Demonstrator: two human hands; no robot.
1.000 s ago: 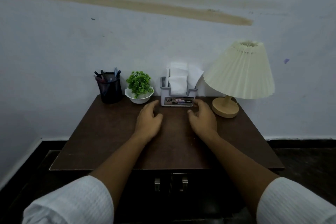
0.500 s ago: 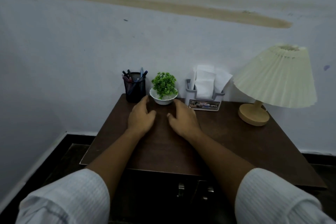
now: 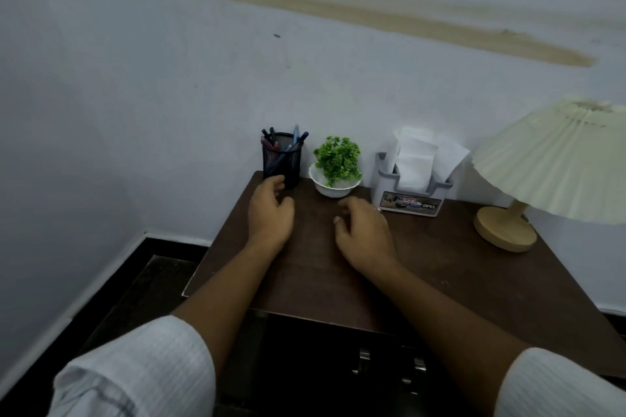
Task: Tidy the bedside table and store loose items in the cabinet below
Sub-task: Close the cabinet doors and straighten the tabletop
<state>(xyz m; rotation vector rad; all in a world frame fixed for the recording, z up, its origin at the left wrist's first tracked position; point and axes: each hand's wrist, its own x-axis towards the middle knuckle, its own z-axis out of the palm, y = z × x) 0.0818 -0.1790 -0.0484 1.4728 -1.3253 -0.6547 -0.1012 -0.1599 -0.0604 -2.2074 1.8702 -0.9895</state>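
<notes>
Two loose grips on my feed, left hand [image 3: 270, 213] touching the pen cup [image 3: 283, 161] mid-frame, right hand [image 3: 364, 230] empty over the surface [image 3: 447, 267].

A bedroom corner: bedside table [image 3: 440, 267] with lamp [image 3: 555, 166] and tissue holder [image 3: 411, 191].

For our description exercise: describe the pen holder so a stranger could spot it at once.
Find the brown table; four things line its back edge. The pen holder stands leftmost, in the back left corner, next to the plant. It alone is a black mesh cup with pens sticking out.
</notes>
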